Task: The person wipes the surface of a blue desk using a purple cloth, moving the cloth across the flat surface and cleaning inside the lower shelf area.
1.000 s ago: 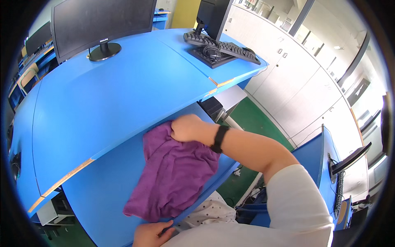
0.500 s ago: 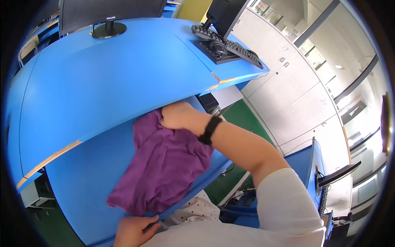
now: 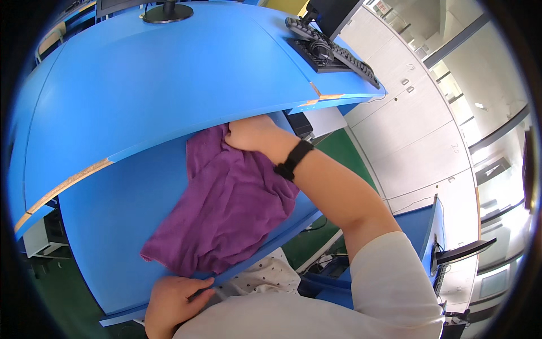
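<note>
The view has tipped down over the last second, so the monitor at the far side now shows little more than its stand [image 3: 167, 13]. Against the bench corner, the right hand [image 3: 251, 134] has slid leftward and closer in to the overhanging edge, with the top of the cloth [image 3: 226, 209] going along with it. The handling of the cloth therefore looks unfinished.

The right hand is closed on a bunched corner of the purple cloth, which spreads rumpled over the lower tabletop [image 3: 113, 226] toward the person. The left hand [image 3: 175, 302] lies at the near edge, just beside the cloth, thumb parted from the fingers, with nothing seen in its grasp.

The upper tabletop [image 3: 152, 85] is blue as well, its rim chipped to bare wood in places. A keyboard [image 3: 357, 64] leans at its right end beside a second monitor [image 3: 333, 14]. Beyond stand pale cabinets [image 3: 418, 141] on a green floor [image 3: 350, 155], with another screen [image 3: 466, 250] at the lower right.
</note>
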Demonstrator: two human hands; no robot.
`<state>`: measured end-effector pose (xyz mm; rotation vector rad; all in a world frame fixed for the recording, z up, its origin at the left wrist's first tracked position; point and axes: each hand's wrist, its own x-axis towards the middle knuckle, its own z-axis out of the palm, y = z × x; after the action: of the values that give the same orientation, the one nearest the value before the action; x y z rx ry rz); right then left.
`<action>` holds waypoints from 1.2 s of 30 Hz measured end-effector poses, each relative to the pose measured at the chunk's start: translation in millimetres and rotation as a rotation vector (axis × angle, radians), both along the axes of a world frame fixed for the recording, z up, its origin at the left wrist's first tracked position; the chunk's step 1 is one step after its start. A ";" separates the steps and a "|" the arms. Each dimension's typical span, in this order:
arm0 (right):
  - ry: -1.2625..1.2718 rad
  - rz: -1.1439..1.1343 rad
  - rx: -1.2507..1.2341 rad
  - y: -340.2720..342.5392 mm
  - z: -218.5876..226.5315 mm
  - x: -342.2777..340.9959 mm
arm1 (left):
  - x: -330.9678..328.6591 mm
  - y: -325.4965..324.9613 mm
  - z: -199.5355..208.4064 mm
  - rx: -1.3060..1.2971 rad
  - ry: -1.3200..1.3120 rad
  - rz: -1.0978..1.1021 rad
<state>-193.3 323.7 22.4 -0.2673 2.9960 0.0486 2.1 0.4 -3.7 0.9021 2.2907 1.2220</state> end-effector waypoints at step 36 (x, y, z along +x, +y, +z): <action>-0.255 0.074 -0.077 -4.9 0.6 28.5 | 2.9 -4.2 -3.8 0.055 -0.081 0.054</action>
<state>-164.8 318.8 23.0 -0.3635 2.7372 -0.0871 5.0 -3.8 -7.6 0.7994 2.2405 1.3254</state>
